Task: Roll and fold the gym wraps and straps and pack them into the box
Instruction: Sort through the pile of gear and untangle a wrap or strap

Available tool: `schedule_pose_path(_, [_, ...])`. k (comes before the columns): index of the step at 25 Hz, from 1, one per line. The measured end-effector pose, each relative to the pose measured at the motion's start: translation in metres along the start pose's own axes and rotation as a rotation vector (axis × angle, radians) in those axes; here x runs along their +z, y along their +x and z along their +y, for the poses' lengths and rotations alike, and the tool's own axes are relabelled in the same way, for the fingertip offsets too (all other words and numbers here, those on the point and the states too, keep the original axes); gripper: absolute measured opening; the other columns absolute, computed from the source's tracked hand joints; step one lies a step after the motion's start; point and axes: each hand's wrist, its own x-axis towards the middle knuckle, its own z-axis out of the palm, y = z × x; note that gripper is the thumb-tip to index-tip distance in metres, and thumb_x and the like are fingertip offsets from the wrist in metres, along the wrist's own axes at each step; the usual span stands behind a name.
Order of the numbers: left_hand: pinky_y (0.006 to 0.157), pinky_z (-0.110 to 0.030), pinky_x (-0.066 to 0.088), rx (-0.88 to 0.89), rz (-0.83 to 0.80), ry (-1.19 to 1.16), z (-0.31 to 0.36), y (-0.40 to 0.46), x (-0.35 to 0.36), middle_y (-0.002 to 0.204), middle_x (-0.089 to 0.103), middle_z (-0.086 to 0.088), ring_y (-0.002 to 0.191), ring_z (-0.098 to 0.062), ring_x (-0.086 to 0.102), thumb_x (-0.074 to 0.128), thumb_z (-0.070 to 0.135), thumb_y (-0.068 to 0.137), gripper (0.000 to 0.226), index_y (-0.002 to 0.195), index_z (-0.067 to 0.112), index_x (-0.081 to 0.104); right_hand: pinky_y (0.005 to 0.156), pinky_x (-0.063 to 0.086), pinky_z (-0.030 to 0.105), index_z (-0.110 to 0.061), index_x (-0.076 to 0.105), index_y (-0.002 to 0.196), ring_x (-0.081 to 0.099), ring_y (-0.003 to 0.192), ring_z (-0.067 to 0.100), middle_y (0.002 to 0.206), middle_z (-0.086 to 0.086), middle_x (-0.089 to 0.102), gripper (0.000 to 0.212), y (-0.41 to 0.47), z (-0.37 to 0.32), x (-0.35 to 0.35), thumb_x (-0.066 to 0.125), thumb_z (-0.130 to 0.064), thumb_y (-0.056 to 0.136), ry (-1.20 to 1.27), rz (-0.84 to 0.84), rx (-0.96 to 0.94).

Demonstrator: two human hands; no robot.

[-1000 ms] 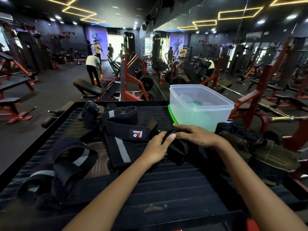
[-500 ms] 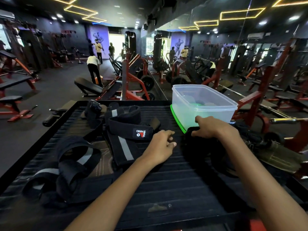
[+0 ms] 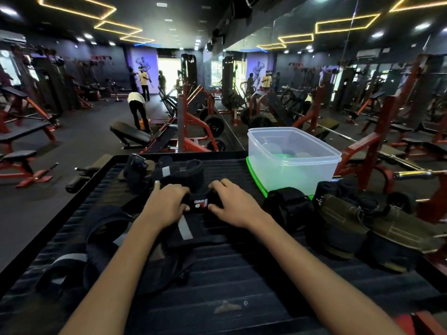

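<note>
Both hands, left hand [image 3: 167,204] and right hand [image 3: 233,206], had a curled grip on the black wrist wrap [image 3: 200,203] lying between them on the desk [image 3: 242,281]. The plastic box [image 3: 294,160] sat beyond the right grip. The springy wrap could unroll if either grip slipped.

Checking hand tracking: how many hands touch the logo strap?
2. The left hand grips the logo strap on its left side, the right hand on its right. Fingertips partly hidden.
</note>
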Motion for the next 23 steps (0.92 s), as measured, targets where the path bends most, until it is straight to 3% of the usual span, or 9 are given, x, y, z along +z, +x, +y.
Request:
schedule_pose_path(4, [0.089, -0.02, 0.041, 0.112, 0.334, -0.748, 0.006, 0.002, -0.006, 0.101, 0.064, 0.003, 0.098, -0.011, 0.059, 0.069, 0.006, 0.083, 0.024, 0.107, 0.01, 0.066, 0.102, 0.043, 0.035, -0.032, 0.012, 0.151, 0.051, 0.122, 0.02, 0.138, 0.005, 0.045, 0.094, -0.001, 0.011, 0.005, 0.074, -0.03, 0.08, 0.536, 0.246, 0.055])
schedule_pose_path(6, [0.082, -0.015, 0.041, 0.11, 0.376, -0.935, 0.014, 0.003, -0.011, 0.095, 0.064, 0.006, 0.091, -0.003, 0.059, 0.068, 0.003, 0.084, 0.019, 0.1, 0.011, 0.066, 0.087, 0.054, 0.034, -0.031, 0.034, 0.142, 0.064, 0.102, 0.013, 0.111, -0.002, 0.066, 0.075, -0.002, 0.015, -0.002, 0.076, -0.026, 0.081, 0.944, 0.319, 0.087])
schedule_pose_path(9, [0.08, -0.018, 0.047, 0.119, 0.376, -1.086, 0.022, -0.001, -0.02, 0.089, 0.07, 0.008, 0.087, -0.004, 0.064, 0.069, 0.001, 0.082, 0.015, 0.094, 0.011, 0.069, 0.065, 0.057, 0.029, -0.019, 0.063, 0.098, 0.063, 0.076, 0.003, 0.076, -0.013, 0.066, 0.013, -0.002, 0.013, -0.009, 0.068, -0.012, 0.088, 1.166, 0.258, 0.043])
schedule_pose_path(11, [0.079, -0.019, 0.051, 0.119, 0.503, -1.288, 0.022, -0.005, -0.03, 0.089, 0.073, 0.011, 0.087, -0.004, 0.067, 0.067, -0.001, 0.082, 0.019, 0.095, 0.012, 0.069, 0.063, 0.056, 0.03, -0.018, 0.062, 0.102, 0.062, 0.079, 0.006, 0.084, -0.008, 0.066, 0.019, -0.001, 0.011, -0.007, 0.069, -0.01, 0.086, 1.214, 0.168, 0.099])
schedule_pose_path(14, [0.079, -0.027, 0.056, 0.123, 0.655, -1.599, 0.02, -0.008, -0.043, 0.095, 0.074, 0.006, 0.09, -0.01, 0.067, 0.071, 0.007, 0.081, 0.019, 0.097, 0.018, 0.072, 0.082, 0.055, 0.043, -0.014, 0.05, 0.122, 0.059, 0.1, 0.021, 0.11, 0.006, 0.057, 0.05, 0.004, 0.018, 0.01, 0.076, -0.02, 0.08, 0.705, 0.062, 0.209])
schedule_pose_path(17, [0.067, -0.023, 0.056, 0.208, 0.493, -1.63, 0.033, -0.014, -0.044, 0.092, 0.074, 0.003, 0.083, -0.011, 0.067, 0.072, 0.02, 0.075, 0.017, 0.092, 0.019, 0.076, 0.097, 0.044, 0.044, -0.014, 0.036, 0.138, 0.045, 0.12, 0.035, 0.131, 0.014, 0.042, 0.07, 0.005, 0.029, 0.02, 0.073, -0.029, 0.08, 0.135, 0.038, 0.254])
schedule_pose_path(19, [0.059, -0.017, 0.053, 0.252, 0.298, -1.604, 0.038, -0.019, -0.044, 0.081, 0.073, 0.006, 0.073, -0.005, 0.065, 0.071, 0.025, 0.079, 0.009, 0.082, 0.019, 0.077, 0.098, 0.044, 0.042, -0.015, 0.041, 0.139, 0.046, 0.12, 0.037, 0.129, 0.015, 0.044, 0.066, 0.006, 0.035, 0.022, 0.071, -0.025, 0.082, 0.132, 0.009, 0.276])
schedule_pose_path(21, [0.056, -0.014, 0.048, 0.225, 0.178, -1.59, 0.03, -0.02, -0.041, 0.07, 0.069, 0.008, 0.063, -0.001, 0.061, 0.06, 0.032, 0.081, 0.023, 0.07, 0.019, 0.076, 0.098, 0.045, 0.041, -0.015, 0.052, 0.134, 0.051, 0.116, 0.038, 0.123, 0.017, 0.05, 0.054, 0.005, 0.038, 0.026, 0.066, -0.018, 0.082, 0.123, -0.055, 0.247])
schedule_pose_path(23, [0.056, -0.019, 0.047, 0.01, 0.163, -1.585, 0.02, -0.015, -0.037, 0.073, 0.07, 0.001, 0.062, -0.007, 0.061, 0.057, 0.046, 0.085, 0.036, 0.076, 0.017, 0.076, 0.091, 0.047, 0.035, -0.012, 0.062, 0.12, 0.057, 0.107, 0.034, 0.112, 0.016, 0.058, 0.039, 0.005, 0.037, 0.027, 0.058, -0.008, 0.081, 0.191, -0.04, 0.226])
